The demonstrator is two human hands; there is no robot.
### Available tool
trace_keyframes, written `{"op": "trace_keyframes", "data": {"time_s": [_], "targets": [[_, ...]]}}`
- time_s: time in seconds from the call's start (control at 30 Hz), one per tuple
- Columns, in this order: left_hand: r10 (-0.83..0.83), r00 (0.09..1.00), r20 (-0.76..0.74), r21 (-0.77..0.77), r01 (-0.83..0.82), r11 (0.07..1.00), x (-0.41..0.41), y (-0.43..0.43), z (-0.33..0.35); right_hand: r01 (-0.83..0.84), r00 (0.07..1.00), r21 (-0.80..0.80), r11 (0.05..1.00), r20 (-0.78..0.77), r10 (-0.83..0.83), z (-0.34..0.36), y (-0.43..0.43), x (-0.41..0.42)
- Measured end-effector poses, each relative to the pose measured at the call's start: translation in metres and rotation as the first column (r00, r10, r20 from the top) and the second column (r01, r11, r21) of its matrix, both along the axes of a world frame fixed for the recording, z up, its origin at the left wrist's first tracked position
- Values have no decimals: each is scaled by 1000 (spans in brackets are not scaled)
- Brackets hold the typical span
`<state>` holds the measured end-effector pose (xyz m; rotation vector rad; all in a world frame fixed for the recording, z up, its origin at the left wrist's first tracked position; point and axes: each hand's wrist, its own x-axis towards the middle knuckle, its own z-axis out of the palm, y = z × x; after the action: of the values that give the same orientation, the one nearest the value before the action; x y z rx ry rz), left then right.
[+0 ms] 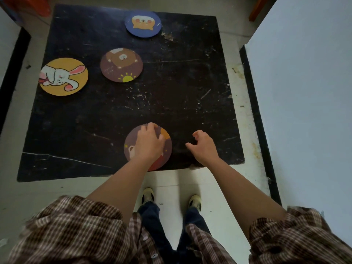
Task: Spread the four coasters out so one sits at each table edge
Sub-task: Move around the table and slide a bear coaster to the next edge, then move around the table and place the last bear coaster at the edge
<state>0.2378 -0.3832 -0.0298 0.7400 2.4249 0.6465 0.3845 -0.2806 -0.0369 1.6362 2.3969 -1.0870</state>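
Observation:
Round coasters lie on a scratched black square table (181, 88). A blue one (143, 24) sits at the far edge. A yellow rabbit coaster (63, 76) lies at the left edge. A brown bear coaster (121, 64) rests left of the middle. At the near edge lies a brown coaster with an orange patch (166, 143); my left hand (148, 142) presses flat on top of it, fingers curled over its far rim. My right hand (202, 146) hovers just right of that coaster, fingers loosely curled, holding nothing.
A pale wall panel (304, 92) with a black base strip runs close along the table's right side. Light tiled floor (209, 180) surrounds the table. My shoes stand just before the near edge. A red object sits at the far left corner.

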Motion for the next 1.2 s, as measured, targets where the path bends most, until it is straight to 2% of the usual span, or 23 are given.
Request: {"op": "trace_keyframes", "data": {"time_s": [0.23,0.47,0.7,1.03,1.2], "targets": [[24,997,-69,31,-22,999,62,46,3,-164,986,93,982,29,162,4,58,38],[271,960,-76,-28,-274,961,135,86,-5,-395,919,133,909,78,388,-2,111,87],[357,932,-65,-47,-360,932,171,110,8,-536,844,156,830,63,533,6,150,106],[460,881,-109,-69,-469,881,157,139,6,-718,696,120,686,149,702,10,192,47],[506,855,-114,-130,-518,845,131,156,1,-848,529,124,515,238,814,13,214,6]]}}
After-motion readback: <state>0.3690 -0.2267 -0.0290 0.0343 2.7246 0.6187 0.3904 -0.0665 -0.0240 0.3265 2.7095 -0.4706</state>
